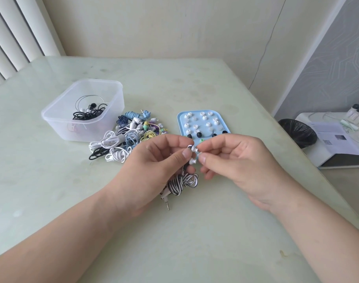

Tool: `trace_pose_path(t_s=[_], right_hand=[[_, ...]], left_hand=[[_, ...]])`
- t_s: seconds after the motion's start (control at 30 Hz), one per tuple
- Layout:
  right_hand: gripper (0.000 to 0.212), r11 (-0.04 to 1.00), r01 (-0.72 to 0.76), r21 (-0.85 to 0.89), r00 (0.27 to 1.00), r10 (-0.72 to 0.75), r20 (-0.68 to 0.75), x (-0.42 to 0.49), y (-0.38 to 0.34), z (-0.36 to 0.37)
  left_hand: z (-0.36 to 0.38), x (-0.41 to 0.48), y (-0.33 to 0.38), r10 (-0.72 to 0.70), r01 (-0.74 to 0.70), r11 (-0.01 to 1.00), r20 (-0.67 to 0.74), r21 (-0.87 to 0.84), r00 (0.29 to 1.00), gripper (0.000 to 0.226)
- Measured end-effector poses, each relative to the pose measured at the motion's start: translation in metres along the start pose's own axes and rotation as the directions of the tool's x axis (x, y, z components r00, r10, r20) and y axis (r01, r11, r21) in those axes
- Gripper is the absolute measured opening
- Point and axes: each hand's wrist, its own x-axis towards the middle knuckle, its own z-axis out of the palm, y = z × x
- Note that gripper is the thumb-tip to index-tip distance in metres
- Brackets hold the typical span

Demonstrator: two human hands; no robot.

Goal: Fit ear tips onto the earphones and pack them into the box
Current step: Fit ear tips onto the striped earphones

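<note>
Two hands meet over the pale green table [195, 231]. The left hand [158, 160] holds one set of earphones [182, 183] with a black-and-white striped cable. Its thumb and forefinger pinch the upper of the two earbuds [191, 148], and the other fingers curl around the coiled cable. One jack plug [167, 206] hangs out below the palm. The right hand [235, 160] pinches one small white ear tip [197, 149] between thumb and forefinger, right at that upper earbud. I cannot tell if the tip is already seated.

One clear plastic box [52, 117] stands at the far left with a few black and white earphones inside. Just beside it lies one mixed pile of earphones [129, 135]. One blue tray [180, 121] lies beyond the hands. It carries four black tips [199, 134], one green tip [202, 140] and more than ten white tips [204, 117]. Some are translucent and too faint to count exactly.
</note>
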Motion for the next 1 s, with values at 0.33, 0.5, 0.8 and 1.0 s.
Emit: trace_pose_path(t_s=[0.33, 0.5, 0.8, 1.0], right_hand=[[0.019, 0.998, 0.017, 0.061, 1.000, -0.016, -0.012, 0.0022, 0.0027, 0.0037], [0.015, 0.994, -0.005, 0.112, 1.000, 0.007, -0.019, 0.0024, 0.0026, 0.0022], [0.027, 0.881, -0.206, 0.426, 0.978, 0.202, 0.054, 0.0031, 0.0012, 0.0063], [0.024, 0.883, -0.226, 0.412, 0.974, 0.217, 0.070, 0.0038, 0.0016, 0.0066]], left_hand=[[0.0040, -0.0020, -0.0014, 0.028, -0.028, 0.991, 0.003, 0.130, 1.000, 0.013], [0.0034, -0.0021, -0.0011, 0.027, -0.027, 0.986, 0.000, 0.165, 1.000, 0.012], [0.0033, -0.0029, -0.0003, 0.019, -0.018, 0.987, -0.010, 0.162, 1.000, 0.014], [0.0033, -0.0032, -0.0001, 0.022, -0.020, 0.991, -0.013, 0.130, 1.000, 0.014]])
